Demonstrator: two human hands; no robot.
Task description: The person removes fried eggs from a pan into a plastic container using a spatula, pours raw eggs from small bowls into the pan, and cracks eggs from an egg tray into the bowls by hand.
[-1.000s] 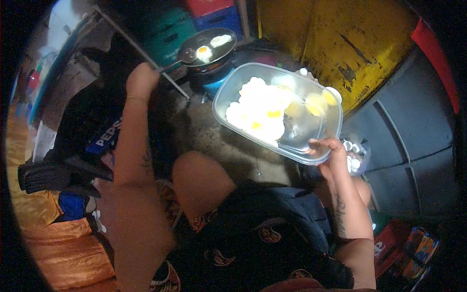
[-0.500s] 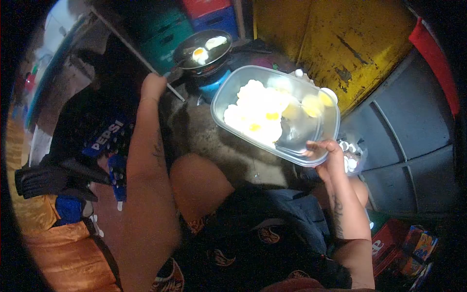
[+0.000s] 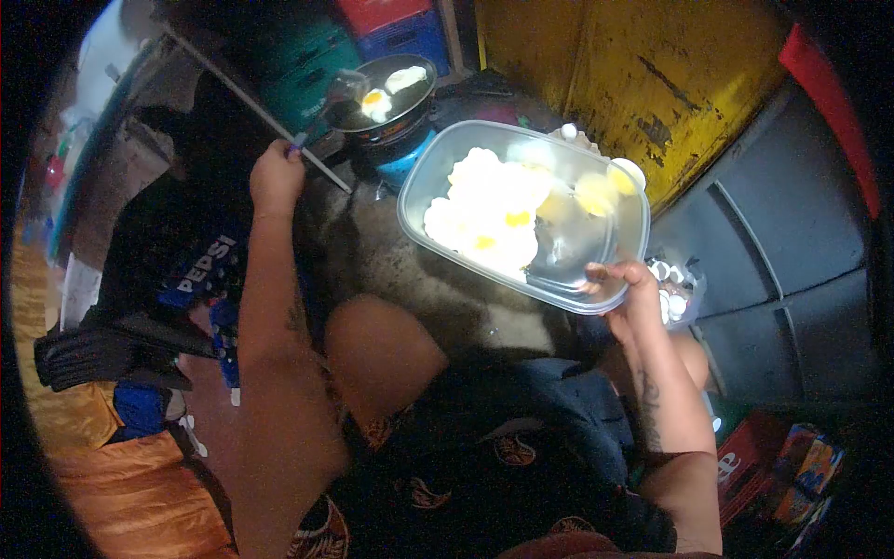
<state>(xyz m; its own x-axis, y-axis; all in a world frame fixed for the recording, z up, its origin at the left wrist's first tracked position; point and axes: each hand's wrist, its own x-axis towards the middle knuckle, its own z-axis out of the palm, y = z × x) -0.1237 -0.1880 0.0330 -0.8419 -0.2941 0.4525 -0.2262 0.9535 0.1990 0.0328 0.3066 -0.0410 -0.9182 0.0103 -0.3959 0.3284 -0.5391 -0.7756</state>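
Observation:
My right hand (image 3: 626,289) grips the near right corner of a clear plastic container (image 3: 466,265), thumb over the rim. Inside it, a pile of fried eggs (image 3: 494,200) fills the left part, glaring under bright light. My left hand (image 3: 277,179) is closed around the handle of what looks like a spatula, its blurred blade (image 3: 346,86) over the left side of a frying pan (image 3: 410,114). Two eggs are in the pan, one with a visible yolk (image 3: 374,104) and one mostly white (image 3: 406,79). The pan sits on a stove with a blue body (image 3: 407,163).
A thin pole (image 3: 247,102) slants down past my left hand. Behind the pan are stacked crates (image 3: 400,39) and a worn yellow panel (image 3: 652,84). Eggshells in a plastic bag (image 3: 672,296) lie right of the container, beside grey panels (image 3: 736,270).
My left hand has shifted slightly left, and the blurred spatula blade now shows over the pan's left side. The container in my right hand has barely moved.

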